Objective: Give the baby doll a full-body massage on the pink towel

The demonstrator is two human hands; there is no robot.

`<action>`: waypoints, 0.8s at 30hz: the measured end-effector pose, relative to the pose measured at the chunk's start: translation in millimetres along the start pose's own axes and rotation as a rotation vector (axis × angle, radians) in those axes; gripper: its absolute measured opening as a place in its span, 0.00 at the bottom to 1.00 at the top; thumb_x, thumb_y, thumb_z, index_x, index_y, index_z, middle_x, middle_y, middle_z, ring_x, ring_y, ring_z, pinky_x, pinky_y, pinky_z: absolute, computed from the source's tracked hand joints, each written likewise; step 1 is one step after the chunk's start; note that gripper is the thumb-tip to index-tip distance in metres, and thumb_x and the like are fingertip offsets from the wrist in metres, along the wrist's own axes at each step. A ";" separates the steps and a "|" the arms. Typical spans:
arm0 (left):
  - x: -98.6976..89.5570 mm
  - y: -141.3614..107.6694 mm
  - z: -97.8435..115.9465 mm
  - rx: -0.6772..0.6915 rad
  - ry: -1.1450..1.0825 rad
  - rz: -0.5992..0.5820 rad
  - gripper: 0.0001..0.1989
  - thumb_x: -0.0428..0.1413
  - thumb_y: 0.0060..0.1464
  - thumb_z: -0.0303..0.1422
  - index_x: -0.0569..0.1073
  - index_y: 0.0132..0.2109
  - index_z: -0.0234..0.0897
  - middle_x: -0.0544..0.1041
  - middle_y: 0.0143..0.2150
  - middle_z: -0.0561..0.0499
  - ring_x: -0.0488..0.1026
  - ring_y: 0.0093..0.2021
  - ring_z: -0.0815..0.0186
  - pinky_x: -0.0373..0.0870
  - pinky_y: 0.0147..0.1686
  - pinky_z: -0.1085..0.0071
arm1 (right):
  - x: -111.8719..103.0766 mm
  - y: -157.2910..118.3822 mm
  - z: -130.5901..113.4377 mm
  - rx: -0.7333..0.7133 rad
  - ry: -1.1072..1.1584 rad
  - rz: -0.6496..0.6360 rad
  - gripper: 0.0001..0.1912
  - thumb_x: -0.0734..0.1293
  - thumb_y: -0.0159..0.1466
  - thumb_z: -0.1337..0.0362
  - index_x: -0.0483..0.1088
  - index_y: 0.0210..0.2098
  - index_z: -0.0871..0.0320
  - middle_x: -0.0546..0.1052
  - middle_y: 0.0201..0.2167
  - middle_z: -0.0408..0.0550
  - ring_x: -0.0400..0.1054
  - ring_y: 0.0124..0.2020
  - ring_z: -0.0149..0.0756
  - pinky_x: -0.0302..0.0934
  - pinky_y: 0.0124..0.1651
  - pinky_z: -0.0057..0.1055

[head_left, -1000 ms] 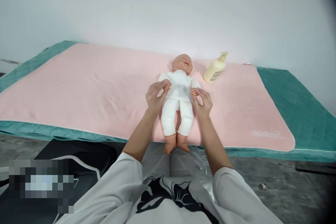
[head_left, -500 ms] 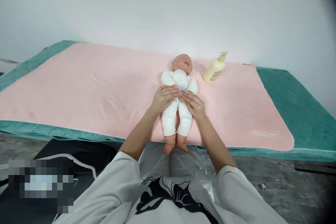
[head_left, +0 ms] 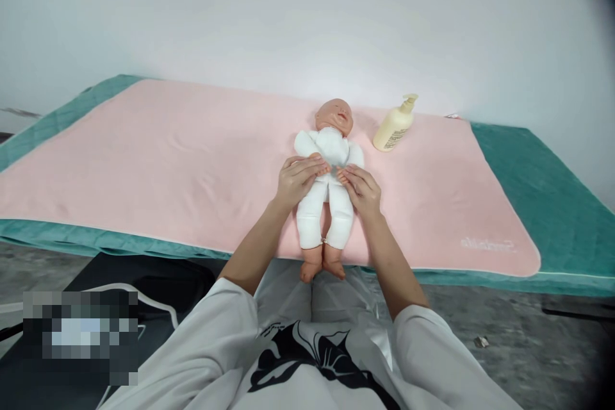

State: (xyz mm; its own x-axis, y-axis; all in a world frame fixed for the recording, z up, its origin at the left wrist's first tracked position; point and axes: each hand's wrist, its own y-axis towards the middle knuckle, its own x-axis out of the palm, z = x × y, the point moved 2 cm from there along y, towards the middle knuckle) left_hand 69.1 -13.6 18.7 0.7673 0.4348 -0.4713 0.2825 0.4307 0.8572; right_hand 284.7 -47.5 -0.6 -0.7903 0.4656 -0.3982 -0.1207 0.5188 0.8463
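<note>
the doll [head_left: 333, 148] lies face-up at mid-frame; the left hand [head_left: 298, 179] and right hand [head_left: 364, 189] each grip one of its wrists over the belly. a light, even hold should suit best. the pump bottle [head_left: 394, 128], right of its head on the pink mat [head_left: 192, 154], sits clear of both hands.

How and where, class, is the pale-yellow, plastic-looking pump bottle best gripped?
Probably around the bottle's middle, coming from the person's right: its broad body suits a wrap-around grip, its pump head is narrow, and the white-bodied, pink-headed doll lies to its left.
</note>
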 end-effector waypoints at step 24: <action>-42.0 -38.2 -82.8 -0.932 0.257 0.383 0.11 0.53 0.64 0.40 0.70 0.45 0.36 0.78 0.41 0.41 0.72 0.50 0.53 0.63 0.55 0.48 | -53.5 -19.1 49.6 0.904 -0.176 0.539 0.15 0.60 0.66 0.63 0.72 0.48 0.60 0.71 0.47 0.55 0.71 0.47 0.40 0.67 0.57 0.45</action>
State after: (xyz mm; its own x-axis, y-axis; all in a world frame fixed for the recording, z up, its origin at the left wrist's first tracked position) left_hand -21.6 17.2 -11.4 0.5351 0.7799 -0.3247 -0.5954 0.6208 0.5100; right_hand 359.1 -46.8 -13.0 -0.4998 0.8520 -0.1558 0.7668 0.5189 0.3779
